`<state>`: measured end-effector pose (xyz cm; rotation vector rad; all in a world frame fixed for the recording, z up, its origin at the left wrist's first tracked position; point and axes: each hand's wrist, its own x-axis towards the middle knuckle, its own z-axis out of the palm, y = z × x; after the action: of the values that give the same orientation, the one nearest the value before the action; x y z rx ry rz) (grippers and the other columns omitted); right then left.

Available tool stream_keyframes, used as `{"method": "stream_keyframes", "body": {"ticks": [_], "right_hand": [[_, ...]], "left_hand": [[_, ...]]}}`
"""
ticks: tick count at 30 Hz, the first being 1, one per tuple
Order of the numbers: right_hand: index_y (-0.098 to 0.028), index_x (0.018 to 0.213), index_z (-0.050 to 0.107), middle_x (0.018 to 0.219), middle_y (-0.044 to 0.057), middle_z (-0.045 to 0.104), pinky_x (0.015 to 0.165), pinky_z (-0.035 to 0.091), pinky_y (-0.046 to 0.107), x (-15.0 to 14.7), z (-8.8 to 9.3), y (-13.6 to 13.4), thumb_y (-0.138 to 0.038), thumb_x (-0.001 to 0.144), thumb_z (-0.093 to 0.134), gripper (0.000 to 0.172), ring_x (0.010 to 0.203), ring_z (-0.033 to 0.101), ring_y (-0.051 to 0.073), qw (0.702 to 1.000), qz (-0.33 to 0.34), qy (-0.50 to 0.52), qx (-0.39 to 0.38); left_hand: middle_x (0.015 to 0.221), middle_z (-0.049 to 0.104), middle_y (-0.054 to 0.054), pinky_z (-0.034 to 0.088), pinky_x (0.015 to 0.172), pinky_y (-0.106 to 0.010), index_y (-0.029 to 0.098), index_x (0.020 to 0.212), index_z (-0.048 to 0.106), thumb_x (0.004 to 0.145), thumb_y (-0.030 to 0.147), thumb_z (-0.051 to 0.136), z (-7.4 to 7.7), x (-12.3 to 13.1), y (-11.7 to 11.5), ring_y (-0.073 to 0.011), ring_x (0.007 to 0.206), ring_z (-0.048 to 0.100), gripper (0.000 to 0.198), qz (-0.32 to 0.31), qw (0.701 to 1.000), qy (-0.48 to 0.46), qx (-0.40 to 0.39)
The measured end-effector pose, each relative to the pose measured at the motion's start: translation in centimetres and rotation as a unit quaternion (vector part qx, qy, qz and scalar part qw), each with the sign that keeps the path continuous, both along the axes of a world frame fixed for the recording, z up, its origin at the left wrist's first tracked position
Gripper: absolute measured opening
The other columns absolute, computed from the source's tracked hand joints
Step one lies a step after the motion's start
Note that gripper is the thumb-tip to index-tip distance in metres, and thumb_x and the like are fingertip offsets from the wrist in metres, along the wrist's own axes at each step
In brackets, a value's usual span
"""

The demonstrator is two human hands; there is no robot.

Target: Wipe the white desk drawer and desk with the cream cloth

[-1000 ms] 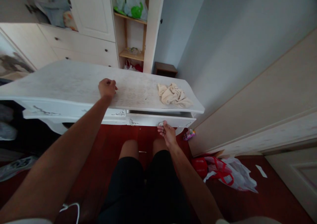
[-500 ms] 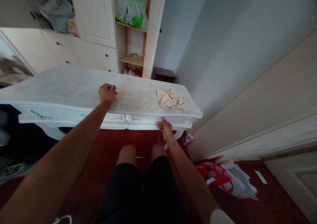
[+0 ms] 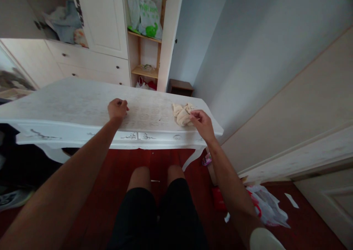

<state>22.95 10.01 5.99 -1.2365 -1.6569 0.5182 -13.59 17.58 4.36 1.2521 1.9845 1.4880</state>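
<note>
A white desk with carved drawer fronts and a grey-smudged top stretches across the view. My left hand rests on it, curled into a loose fist with nothing visible inside. Toward the desk's right end lies a crumpled cream cloth. At the cloth's right side is my right hand, its thumb and fingertips pinched on the fabric. The drawer knob on the right drawer front is below the cloth, apart from my hand.
Behind the desk stands a white wardrobe with plastic bags on an open shelf. A small brown cabinet is by the wall. Bags lie on the red floor at right. My knees are below the desk's front edge.
My right hand has let go of the drawer knob and moved up and right onto the cloth. My left hand stays in a fist on the desktop. The view has tilted slightly.
</note>
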Motion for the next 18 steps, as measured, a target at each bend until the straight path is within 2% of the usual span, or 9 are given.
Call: {"method": "stream_keyframes", "body": {"ticks": [1, 3, 5, 7, 9, 11, 13, 16, 18], "right_hand": [[-0.019, 0.130, 0.068, 0.133, 0.015, 0.068, 0.097, 0.054, 0.045, 0.3, 0.6, 1.1, -0.063, 0.083, 0.073, 0.065, 0.119, 0.064, 0.030, 0.997, -0.032, -0.059, 0.046], [-0.018, 0.152, 0.052, 0.162, 0.019, 0.041, 0.117, 0.038, 0.055, 0.6, 1.2, 3.6, -0.064, 0.073, 0.083, 0.096, 0.149, 0.038, 0.038, 0.978, -0.056, -0.192, 0.055], [-0.016, 0.162, 0.037, 0.172, 0.021, 0.020, 0.123, 0.028, 0.057, 0.5, 1.0, 6.0, -0.064, 0.063, 0.089, 0.122, 0.158, 0.019, 0.042, 0.955, -0.052, -0.293, -0.004], [-0.014, 0.165, 0.029, 0.173, 0.024, 0.014, 0.124, 0.027, 0.055, 0.1, 0.6, 7.8, -0.064, 0.060, 0.091, 0.132, 0.159, 0.018, 0.043, 0.933, -0.031, -0.352, -0.072], [-0.013, 0.165, 0.029, 0.170, 0.026, 0.023, 0.122, 0.032, 0.051, -0.6, 0.5, 9.0, -0.062, 0.066, 0.088, 0.125, 0.155, 0.029, 0.041, 0.915, -0.006, -0.387, -0.117], [-0.015, 0.159, 0.041, 0.162, 0.023, 0.042, 0.116, 0.040, 0.047, -1.4, 0.9, 9.4, -0.057, 0.075, 0.083, 0.102, 0.145, 0.047, 0.038, 0.897, 0.009, -0.416, -0.148], [-0.019, 0.149, 0.054, 0.150, 0.019, 0.055, 0.106, 0.048, 0.046, -2.3, 1.6, 8.9, -0.052, 0.081, 0.077, 0.079, 0.130, 0.060, 0.037, 0.879, -0.006, -0.444, -0.172], [-0.021, 0.137, 0.062, 0.139, 0.017, 0.062, 0.094, 0.054, 0.046, -3.4, 2.1, 7.1, -0.045, 0.088, 0.067, 0.055, 0.116, 0.067, 0.036, 0.864, -0.063, -0.472, -0.162], [-0.021, 0.133, 0.063, 0.135, 0.016, 0.063, 0.092, 0.053, 0.043, -3.7, 1.8, 5.5, -0.038, 0.090, 0.063, 0.046, 0.112, 0.068, 0.033, 0.870, -0.086, -0.469, -0.127]], "left_hand": [[0.061, 0.059, -0.001, 0.044, 0.055, -0.028, 0.020, 0.068, 0.055, 0.084, 0.023, 0.056, 0.0, 0.0, -0.1, -0.0147, 0.050, 0.052, 0.016, 0.000, 1.000, -0.001, -0.001], [0.062, 0.059, -0.001, 0.044, 0.056, -0.029, 0.020, 0.068, 0.056, 0.083, 0.023, 0.056, 0.1, 0.1, -0.2, -0.0149, 0.050, 0.051, 0.016, -0.001, 1.000, 0.000, 0.000], [0.061, 0.058, -0.001, 0.044, 0.057, -0.029, 0.019, 0.067, 0.055, 0.082, 0.023, 0.057, 0.2, 0.1, -0.2, -0.0152, 0.050, 0.051, 0.016, 0.000, 1.000, -0.001, 0.004], [0.060, 0.058, -0.001, 0.044, 0.057, -0.030, 0.019, 0.067, 0.055, 0.081, 0.022, 0.057, 0.2, 0.1, -0.2, -0.0155, 0.051, 0.052, 0.015, 0.001, 1.000, -0.003, 0.007], [0.059, 0.057, -0.001, 0.044, 0.058, -0.029, 0.019, 0.066, 0.055, 0.081, 0.021, 0.057, 0.2, 0.0, -0.1, -0.0157, 0.052, 0.052, 0.015, 0.000, 1.000, -0.001, 0.005], [0.058, 0.056, -0.002, 0.045, 0.059, -0.029, 0.019, 0.065, 0.055, 0.081, 0.021, 0.057, 0.2, -0.1, -0.1, -0.0159, 0.053, 0.053, 0.016, 0.000, 1.000, 0.008, 0.001], [0.057, 0.057, -0.002, 0.044, 0.059, -0.028, 0.019, 0.065, 0.056, 0.081, 0.022, 0.056, 0.2, -0.2, -0.1, -0.0160, 0.053, 0.053, 0.017, -0.001, 1.000, 0.010, 0.001], [0.059, 0.059, -0.002, 0.044, 0.055, -0.028, 0.020, 0.067, 0.057, 0.081, 0.023, 0.056, 0.0, -0.3, 0.0, -0.0160, 0.051, 0.053, 0.014, -0.003, 1.000, -0.003, 0.005], [0.059, 0.059, -0.001, 0.043, 0.054, -0.028, 0.020, 0.067, 0.057, 0.080, 0.023, 0.057, -0.2, -0.4, 0.2, -0.0160, 0.050, 0.052, 0.013, -0.004, 1.000, -0.011, 0.011]]}}
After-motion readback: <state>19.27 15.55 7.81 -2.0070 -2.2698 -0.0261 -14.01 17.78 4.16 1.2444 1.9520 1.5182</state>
